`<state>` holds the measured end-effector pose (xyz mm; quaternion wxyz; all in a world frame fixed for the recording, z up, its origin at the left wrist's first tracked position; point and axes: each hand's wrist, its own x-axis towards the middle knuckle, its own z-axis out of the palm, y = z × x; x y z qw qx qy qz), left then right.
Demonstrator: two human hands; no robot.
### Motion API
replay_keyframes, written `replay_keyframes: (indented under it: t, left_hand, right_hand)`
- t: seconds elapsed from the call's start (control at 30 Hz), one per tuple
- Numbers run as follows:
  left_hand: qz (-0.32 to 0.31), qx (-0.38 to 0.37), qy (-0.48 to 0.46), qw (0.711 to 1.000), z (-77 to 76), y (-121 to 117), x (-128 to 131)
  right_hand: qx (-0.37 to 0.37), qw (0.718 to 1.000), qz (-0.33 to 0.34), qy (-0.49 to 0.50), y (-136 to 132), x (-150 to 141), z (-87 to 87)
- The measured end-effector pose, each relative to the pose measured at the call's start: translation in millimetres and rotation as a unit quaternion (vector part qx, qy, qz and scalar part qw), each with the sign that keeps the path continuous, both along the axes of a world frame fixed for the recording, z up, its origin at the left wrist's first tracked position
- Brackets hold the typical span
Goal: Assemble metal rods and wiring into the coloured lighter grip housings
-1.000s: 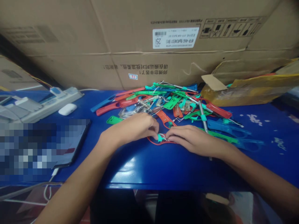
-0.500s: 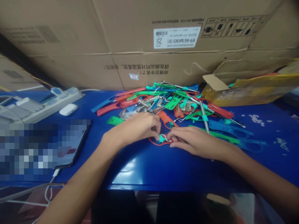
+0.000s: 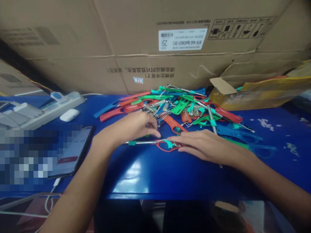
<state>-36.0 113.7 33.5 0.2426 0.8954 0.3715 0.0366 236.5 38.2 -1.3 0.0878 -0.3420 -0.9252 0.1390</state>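
A half-built red stick lighter [image 3: 159, 149] lies on the blue table, with an open handle loop, thin white wires and a metal tube [image 3: 143, 142] pointing left. Inside the loop sits its turquoise trigger [image 3: 169, 144]. My right hand [image 3: 204, 145] grips the lighter's right end, fingers above and thumb below, and covers that end. Just above the tube is my left hand [image 3: 132, 127], thumb and index finger apart with nothing visible between them; its other fingers are hidden. Beyond both hands, an orange-red lighter shell [image 3: 173, 123] lies at the front of the pile.
A heap of red, green and blue lighter parts [image 3: 179, 105] spreads before a large cardboard box [image 3: 85, 42]. At right stands a taped open carton [image 3: 257, 97]. A phone [image 3: 73, 152], a white earbud case [image 3: 69, 115] and a power strip [image 3: 58, 103] lie at left.
My left hand has let go of the turquoise trigger and moved up and left, its fingers parting. The metal tube and more of the loop now show. My right hand stays on the lighter.
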Motion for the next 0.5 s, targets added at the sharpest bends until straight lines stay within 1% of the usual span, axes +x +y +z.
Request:
replay_keyframes:
  t: [0.13, 0.27, 0.4, 0.5]
  left_hand:
    - [-0.004, -0.03, 0.016, 0.999, -5.3, -2.1, 3.2]
    - [-0.035, -0.04, -0.004, 0.999, -9.9, -2.5, 4.4]
    - [-0.075, -0.065, -0.035, 0.995, -9.3, -4.4, 6.2]
    - [-0.088, -0.067, -0.036, 0.993, -6.9, -8.0, 9.8]
  right_hand:
    - [0.05, 0.998, 0.004, -0.041, -1.2, 1.8, -4.1]
    - [0.051, 0.998, 0.002, -0.041, -0.9, 1.5, -7.3]
    - [0.065, 0.997, 0.001, -0.046, -0.1, -0.7, -7.0]
    - [0.078, 0.996, 0.004, -0.046, -0.3, -1.8, -6.0]
